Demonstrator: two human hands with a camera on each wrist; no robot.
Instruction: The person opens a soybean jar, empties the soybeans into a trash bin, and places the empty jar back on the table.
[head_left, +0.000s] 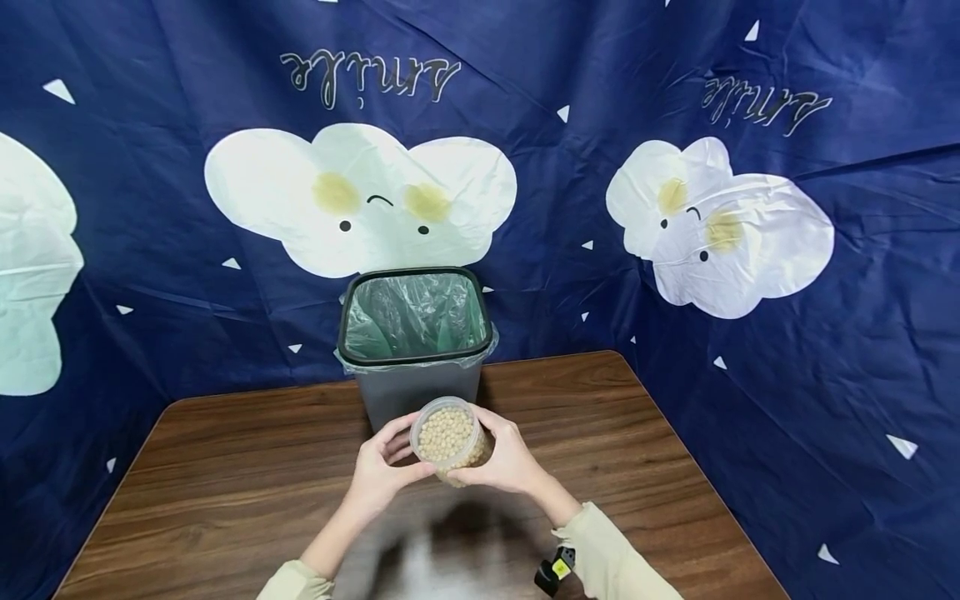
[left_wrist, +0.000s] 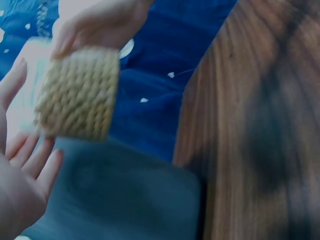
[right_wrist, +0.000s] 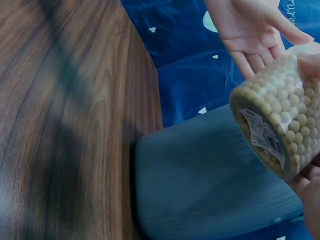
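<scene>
A clear plastic jar (head_left: 447,433) full of small, round, beige beans is held up over the table in front of the bin, its top tilted toward the head camera. Around its body my right hand (head_left: 506,454) grips with thumb and fingers. My left hand (head_left: 378,471) spans the jar's top end, thumb on the near side of the rim and fingertips on the far side. A printed label (right_wrist: 262,137) shows on the jar's base in the right wrist view. In the left wrist view, my left fingers (left_wrist: 37,160) are spread beside the jar's end.
Behind the jar stands a grey bin (head_left: 420,387) with a black rim and a clear plastic liner (head_left: 412,308). It sits at the back edge of the brown wooden table (head_left: 247,475). Dark blue cloth (head_left: 555,200) with white clouds hangs around the table.
</scene>
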